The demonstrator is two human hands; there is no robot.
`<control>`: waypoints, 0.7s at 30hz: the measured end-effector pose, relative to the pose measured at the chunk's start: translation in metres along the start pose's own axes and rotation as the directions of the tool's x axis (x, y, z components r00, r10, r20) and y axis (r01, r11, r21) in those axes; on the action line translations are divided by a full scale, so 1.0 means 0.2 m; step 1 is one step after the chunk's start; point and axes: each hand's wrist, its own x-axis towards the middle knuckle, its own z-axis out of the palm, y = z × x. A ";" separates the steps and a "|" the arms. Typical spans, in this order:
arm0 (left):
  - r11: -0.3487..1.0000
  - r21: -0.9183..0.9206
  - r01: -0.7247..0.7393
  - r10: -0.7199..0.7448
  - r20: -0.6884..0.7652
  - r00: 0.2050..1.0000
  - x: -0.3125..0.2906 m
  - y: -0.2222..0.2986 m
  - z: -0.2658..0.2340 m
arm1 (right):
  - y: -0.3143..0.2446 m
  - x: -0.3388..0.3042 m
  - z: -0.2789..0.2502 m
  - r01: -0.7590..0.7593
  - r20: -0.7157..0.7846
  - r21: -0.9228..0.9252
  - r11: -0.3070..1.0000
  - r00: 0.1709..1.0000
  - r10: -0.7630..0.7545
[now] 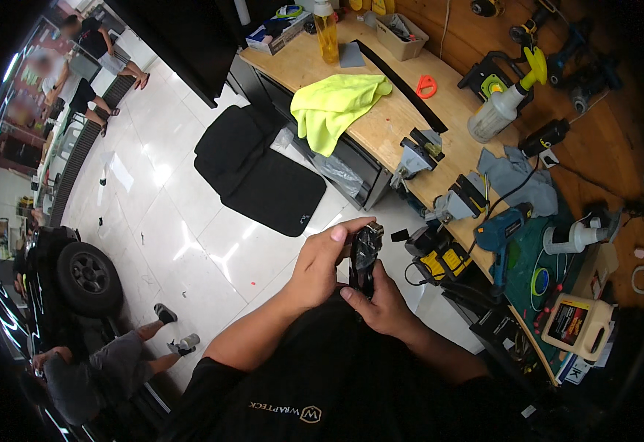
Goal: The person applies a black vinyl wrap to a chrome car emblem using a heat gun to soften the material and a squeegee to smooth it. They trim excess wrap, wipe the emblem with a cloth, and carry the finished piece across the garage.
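In front of my body I hold a small, glossy black object [364, 259] with a pale, metal-looking upper end. It stands roughly upright, and its exact kind is not clear. My left hand [319, 259] closes on its upper left part, with the thumb near the top. Lower down, my right hand [382, 303] grips its right side, thumb across the bottom. Just right of my hands are a yellow and black tool [443, 264] below the bench edge and a vise-like clamp [456, 202] on the edge.
The wooden workbench [370, 121] carries a yellow-green cloth [336, 107], a spray bottle [500, 110], a blue power drill [500, 234] and a beige jug [578, 324]. Black mats [263, 173] lie on the tiled floor. At lower left, a person [104, 372] is beside a black vehicle's wheel [88, 278].
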 end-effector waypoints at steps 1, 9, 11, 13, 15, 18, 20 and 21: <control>0.996 0.088 -0.016 0.015 0.008 1.000 0.00 0.00 0.00 | 0.00 0.00 0.00 0.017 0.003 -0.001 1.000 1.000 -0.017; 0.921 0.378 -0.095 0.063 0.096 0.993 -0.02 0.00 -0.02 | -0.07 0.16 -0.34 0.242 -0.224 0.135 0.961 0.952 -0.208; 0.968 0.229 -0.103 0.087 0.078 0.993 -0.02 -0.06 0.00 | -0.18 0.25 -0.35 0.207 0.011 0.304 0.930 0.975 -0.220; 0.989 0.114 -0.096 0.087 0.080 0.993 -0.02 -0.08 0.02 | -0.19 0.29 -0.33 0.143 0.091 0.340 0.930 0.979 -0.184; 0.997 0.037 -0.072 0.068 0.100 0.993 -0.03 -0.07 0.04 | -0.16 0.30 -0.34 0.196 0.117 0.318 0.928 0.963 -0.244; 1.000 -0.020 -0.007 0.009 0.125 0.992 -0.05 -0.10 0.03 | -0.11 0.29 -0.36 0.349 0.123 0.206 0.914 0.917 -0.379; 0.998 0.004 0.060 -0.060 0.137 0.989 -0.04 -0.11 0.01 | -0.13 0.28 -0.37 0.379 0.137 0.115 0.918 0.910 -0.392; 0.992 0.018 0.128 -0.129 0.124 0.984 -0.03 -0.10 0.01 | -0.12 0.27 -0.37 0.396 0.129 0.050 0.917 0.908 -0.399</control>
